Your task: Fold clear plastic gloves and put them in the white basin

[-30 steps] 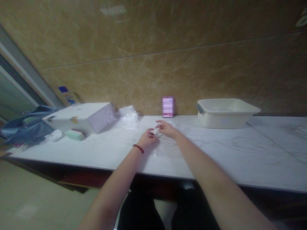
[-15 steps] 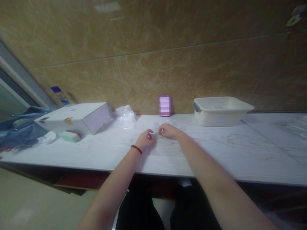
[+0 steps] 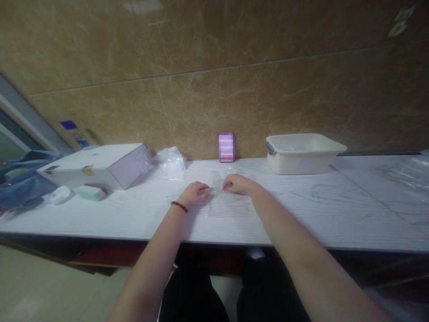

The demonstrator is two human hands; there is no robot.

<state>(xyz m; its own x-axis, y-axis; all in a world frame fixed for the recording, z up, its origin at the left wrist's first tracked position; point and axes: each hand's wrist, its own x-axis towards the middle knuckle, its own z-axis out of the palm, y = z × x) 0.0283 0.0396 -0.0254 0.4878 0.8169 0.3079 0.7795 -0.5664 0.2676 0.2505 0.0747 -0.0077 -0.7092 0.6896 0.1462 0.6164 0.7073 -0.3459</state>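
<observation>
Head view: the right hand pinches clear plastic on the tabletop; the left hand is beside it, grip impossible to tell; one phone, one tub, one box.

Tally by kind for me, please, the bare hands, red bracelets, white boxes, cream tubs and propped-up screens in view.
Bare hands: 2 (left hand, right hand)
Red bracelet: 1
White box: 1
Cream tub: 1
Propped-up screen: 1
Total: 6
</observation>
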